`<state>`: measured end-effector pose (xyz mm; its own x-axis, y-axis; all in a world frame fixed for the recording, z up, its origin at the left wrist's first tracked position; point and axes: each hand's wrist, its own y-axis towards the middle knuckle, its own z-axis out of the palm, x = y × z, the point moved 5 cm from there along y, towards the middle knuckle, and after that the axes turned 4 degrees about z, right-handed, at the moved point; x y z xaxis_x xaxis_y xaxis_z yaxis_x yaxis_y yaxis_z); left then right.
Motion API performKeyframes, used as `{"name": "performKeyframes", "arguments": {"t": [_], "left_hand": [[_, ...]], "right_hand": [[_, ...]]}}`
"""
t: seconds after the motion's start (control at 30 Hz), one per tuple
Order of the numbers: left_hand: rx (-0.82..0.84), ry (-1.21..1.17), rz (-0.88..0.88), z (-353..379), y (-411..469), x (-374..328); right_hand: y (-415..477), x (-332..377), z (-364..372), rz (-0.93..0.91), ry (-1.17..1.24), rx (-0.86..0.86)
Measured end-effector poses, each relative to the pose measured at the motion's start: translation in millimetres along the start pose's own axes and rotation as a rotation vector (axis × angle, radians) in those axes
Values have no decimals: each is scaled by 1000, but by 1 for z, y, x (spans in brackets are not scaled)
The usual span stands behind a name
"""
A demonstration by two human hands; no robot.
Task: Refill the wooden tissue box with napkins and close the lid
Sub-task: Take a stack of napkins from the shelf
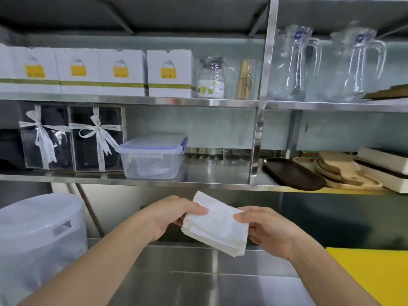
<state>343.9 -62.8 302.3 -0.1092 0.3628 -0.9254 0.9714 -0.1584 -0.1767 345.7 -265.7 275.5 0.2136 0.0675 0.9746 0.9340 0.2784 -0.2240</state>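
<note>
1. A stack of white napkins (215, 225) is held in the air, near and centre, above a steel counter (198, 283).
2. The left edge of the stack is gripped by the left hand (172, 214): the thumb is laid on top, and the fingers are curled underneath.
3. The right edge is pinched by the right hand (268, 230), with the thumb pressed on the top sheet and the other fingers closed below.
4. The stack is tilted, with its far corner raised and its near corner lowered.
5. No wooden tissue box can be seen in the view.
6. A clear tub (152, 156) with a blue-clipped lid is set on the lower shelf (132, 180), just beyond the hands.
7. Two dark gift boxes (72, 138) tied with white ribbon are placed left of the tub.
8. White cartons (123, 72) are lined along the upper shelf.
9. A dark tray (291, 173) and wooden boards (344, 171) are stacked at far right.
10. A yellow board (373, 277) is seen at near right, and a translucent bin (39, 239) at near left.
</note>
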Motion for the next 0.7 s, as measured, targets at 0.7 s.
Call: {"name": "performKeyframes", "arguments": {"t": [0.7], "left_hand": [[-153,-52,138,38,-133,-53]], "right_hand": [[-159,-46,46,13,462,45]]}}
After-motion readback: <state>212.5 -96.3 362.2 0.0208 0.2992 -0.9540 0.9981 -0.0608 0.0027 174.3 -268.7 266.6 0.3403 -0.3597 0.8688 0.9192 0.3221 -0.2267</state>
